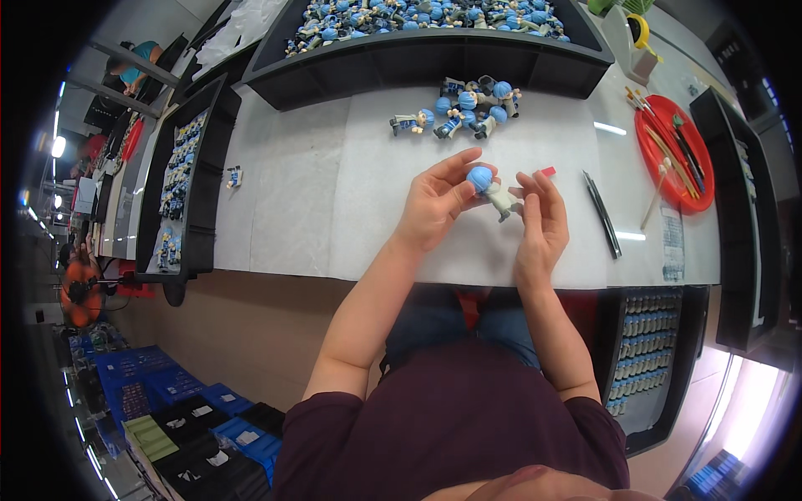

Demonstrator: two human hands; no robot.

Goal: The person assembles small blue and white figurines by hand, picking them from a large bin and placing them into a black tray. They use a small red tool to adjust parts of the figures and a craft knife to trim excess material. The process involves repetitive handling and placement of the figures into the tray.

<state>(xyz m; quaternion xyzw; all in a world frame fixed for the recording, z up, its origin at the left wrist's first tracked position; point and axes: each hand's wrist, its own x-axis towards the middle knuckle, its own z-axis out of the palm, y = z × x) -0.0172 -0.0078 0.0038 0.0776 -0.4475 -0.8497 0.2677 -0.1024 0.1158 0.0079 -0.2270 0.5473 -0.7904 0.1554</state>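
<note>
In front of me, over the white sheet, I hold a small toy figurine [499,197] with blue hair and a pale body. My left hand [434,204] pinches it by the head, thumb on one side and fingers on the other; the figurine tilts with its feet toward my right. Close to its legs is my right hand [543,230], fingers raised and loosely curved; whether a fingertip touches the figurine is hard to see. Just beyond both hands lies a loose group of similar figurines [468,100] in blue and grey. A small red piece [547,171] sits behind my right fingers.
A black bin [434,58] heaped with figurines spans the back. Another black tray [219,167] stands left, near a lone figurine [235,176]. To the right are tweezers [601,213], a red dish [708,179] of brushes, and a lower tray of figurine rows [643,355].
</note>
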